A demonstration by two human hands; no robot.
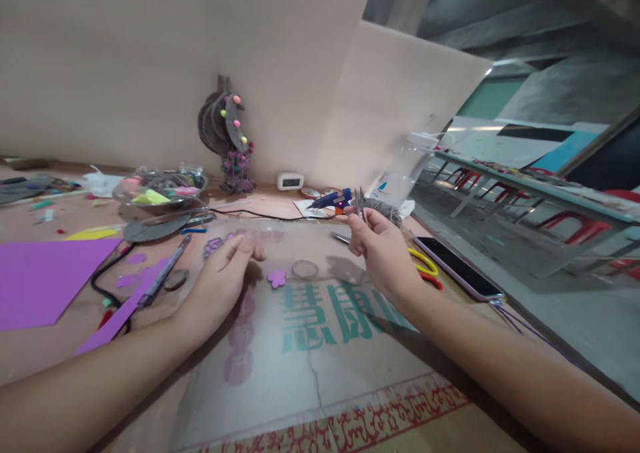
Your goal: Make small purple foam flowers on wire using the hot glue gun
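My right hand (377,249) is raised over the right side of the mat, closed on a small metal tool with two pointed tips (361,203) aimed upward. Scissors (425,263) with yellow and orange handles lie below that hand, partly covered by it. My left hand (227,266) hovers at the left of the mat, its fingers pressed together; what they hold, if anything, is hidden. Just beyond it sit purple flower outlines (214,246). Between my hands lie a purple flower cutout (277,278) and a thin ring (305,269), on a clear printed plastic sheet (280,386).
A blue glue gun (330,201) rests at the back, beside grey yarn (384,207) and a white clock (290,181). On the left are purple sheet (45,283), a pen (165,271) and a filled bowl (160,196). A phone (457,266) lies by the right edge.
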